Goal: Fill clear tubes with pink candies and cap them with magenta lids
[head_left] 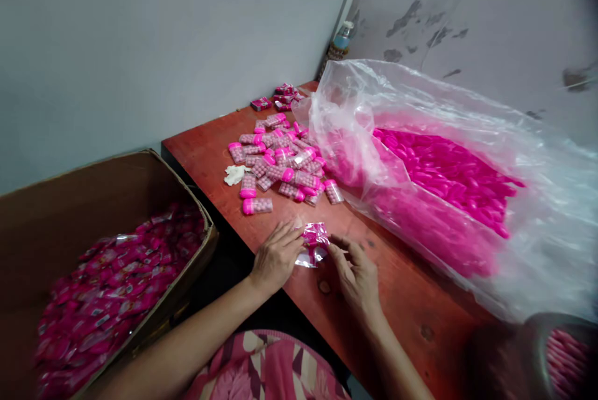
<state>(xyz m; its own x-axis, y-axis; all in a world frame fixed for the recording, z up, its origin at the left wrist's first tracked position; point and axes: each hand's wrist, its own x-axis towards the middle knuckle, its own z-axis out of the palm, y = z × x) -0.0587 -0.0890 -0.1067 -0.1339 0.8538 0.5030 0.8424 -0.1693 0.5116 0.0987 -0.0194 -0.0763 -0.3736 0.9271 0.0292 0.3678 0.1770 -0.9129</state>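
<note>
A small pink-and-clear plastic wrapper [314,235] lies on the red table between my hands. My left hand [278,257] rests with its fingers stretched out flat at the wrapper's left edge. At the right edge, my right hand [357,272] has its thumb and fingers closed on the wrapper. Whether anything is inside the wrapper, I cannot tell. Just beyond my hands is a heap of small clear tubes [280,174] with pink caps, filled with little round balls.
A large clear plastic bag [355,119] of pink caps [448,169] covers the table's right side. At left stands a cardboard box [205,219] with pink wrapped packets [116,288]. A dark container [527,350] of pink pieces sits front right; a bottle [343,37] stands behind.
</note>
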